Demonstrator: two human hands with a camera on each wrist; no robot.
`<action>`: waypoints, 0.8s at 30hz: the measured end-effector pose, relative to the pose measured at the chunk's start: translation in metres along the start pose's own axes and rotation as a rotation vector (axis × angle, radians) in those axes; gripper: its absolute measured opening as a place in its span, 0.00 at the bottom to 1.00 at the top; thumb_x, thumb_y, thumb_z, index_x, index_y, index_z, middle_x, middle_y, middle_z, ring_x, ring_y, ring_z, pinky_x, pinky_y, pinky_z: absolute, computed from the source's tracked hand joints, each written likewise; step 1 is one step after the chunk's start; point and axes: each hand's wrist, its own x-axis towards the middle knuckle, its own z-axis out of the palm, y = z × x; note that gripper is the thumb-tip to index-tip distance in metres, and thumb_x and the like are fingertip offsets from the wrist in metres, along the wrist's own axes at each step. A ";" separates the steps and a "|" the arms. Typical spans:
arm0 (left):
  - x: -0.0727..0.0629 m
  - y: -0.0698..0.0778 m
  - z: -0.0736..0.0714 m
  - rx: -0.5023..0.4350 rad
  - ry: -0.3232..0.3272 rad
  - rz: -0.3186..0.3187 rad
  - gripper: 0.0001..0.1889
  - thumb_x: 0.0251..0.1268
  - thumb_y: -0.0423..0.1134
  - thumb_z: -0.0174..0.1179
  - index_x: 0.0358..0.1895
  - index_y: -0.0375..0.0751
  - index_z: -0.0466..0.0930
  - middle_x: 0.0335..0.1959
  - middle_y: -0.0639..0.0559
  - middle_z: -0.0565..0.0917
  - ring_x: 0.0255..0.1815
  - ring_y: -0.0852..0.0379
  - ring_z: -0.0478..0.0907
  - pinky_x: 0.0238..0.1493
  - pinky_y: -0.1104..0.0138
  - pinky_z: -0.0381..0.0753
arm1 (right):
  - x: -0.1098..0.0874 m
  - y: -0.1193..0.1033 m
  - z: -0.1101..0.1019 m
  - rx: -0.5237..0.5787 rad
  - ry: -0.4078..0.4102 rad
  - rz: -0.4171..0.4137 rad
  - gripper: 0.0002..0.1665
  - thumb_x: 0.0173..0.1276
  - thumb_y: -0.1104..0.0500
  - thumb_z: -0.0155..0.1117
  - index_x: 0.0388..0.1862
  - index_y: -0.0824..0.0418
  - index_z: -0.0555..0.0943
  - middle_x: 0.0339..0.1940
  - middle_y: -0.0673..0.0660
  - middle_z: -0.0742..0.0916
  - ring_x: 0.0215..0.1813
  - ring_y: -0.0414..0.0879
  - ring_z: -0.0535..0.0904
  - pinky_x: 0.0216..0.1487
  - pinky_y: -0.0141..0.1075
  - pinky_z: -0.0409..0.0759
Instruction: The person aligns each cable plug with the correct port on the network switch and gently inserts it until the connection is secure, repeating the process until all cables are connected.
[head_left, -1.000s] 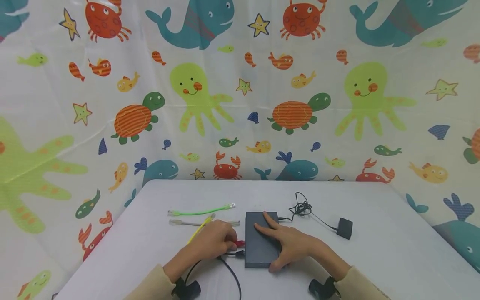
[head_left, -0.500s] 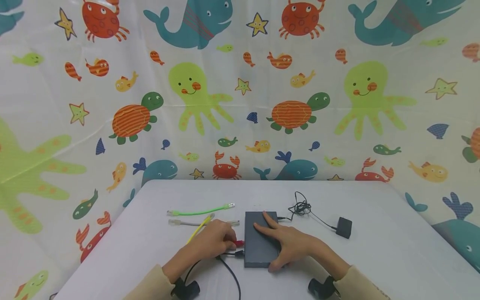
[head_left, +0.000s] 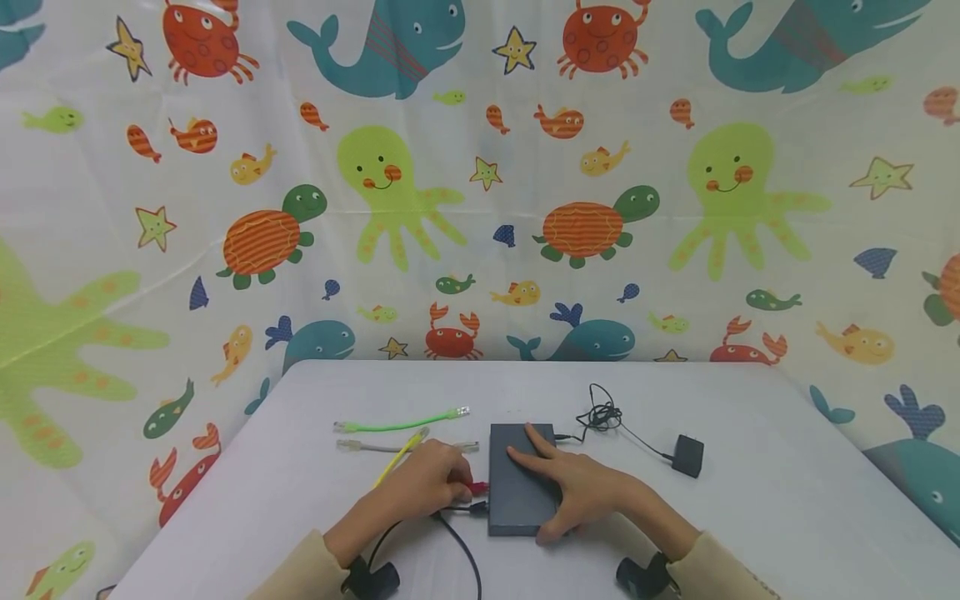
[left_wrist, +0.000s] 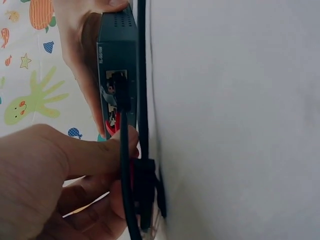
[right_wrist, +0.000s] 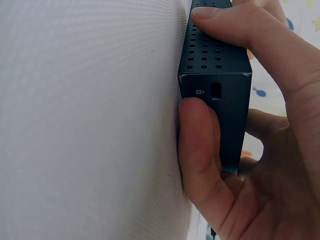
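A dark grey network switch (head_left: 517, 475) lies flat on the white table. My right hand (head_left: 588, 492) grips it, with index and middle fingers stretched over its top and the thumb at its near edge; in the right wrist view a finger (right_wrist: 197, 130) presses its end face by the lock slot. My left hand (head_left: 429, 479) pinches a red network cable (head_left: 478, 488) at the switch's left side, its plug end right at the ports. A black cable's plug (left_wrist: 120, 92) sits in the port beside it. The left fingers partly hide the red plug.
Left of the switch lie green (head_left: 401, 425), grey (head_left: 367, 445) and yellow (head_left: 412, 446) network cables, the yellow one crossing the grey. A thin power cord (head_left: 602, 417) runs from the switch's right side to a black power adapter (head_left: 687, 456). The black cable (head_left: 468, 550) loops toward the near edge.
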 end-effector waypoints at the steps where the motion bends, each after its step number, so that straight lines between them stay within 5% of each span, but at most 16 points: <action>1: 0.000 0.000 0.000 -0.004 -0.002 0.000 0.04 0.56 0.38 0.68 0.34 0.51 0.89 0.25 0.67 0.84 0.26 0.70 0.74 0.34 0.76 0.75 | 0.000 0.000 0.000 0.004 0.000 0.001 0.64 0.42 0.32 0.75 0.77 0.34 0.52 0.82 0.54 0.42 0.73 0.58 0.63 0.64 0.56 0.70; 24: 0.000 -0.001 0.002 -0.024 0.004 -0.003 0.03 0.57 0.38 0.68 0.34 0.51 0.87 0.25 0.67 0.82 0.26 0.70 0.73 0.33 0.76 0.76 | 0.000 0.000 -0.001 0.005 -0.004 0.010 0.64 0.43 0.33 0.75 0.77 0.33 0.51 0.82 0.53 0.42 0.70 0.56 0.65 0.62 0.53 0.72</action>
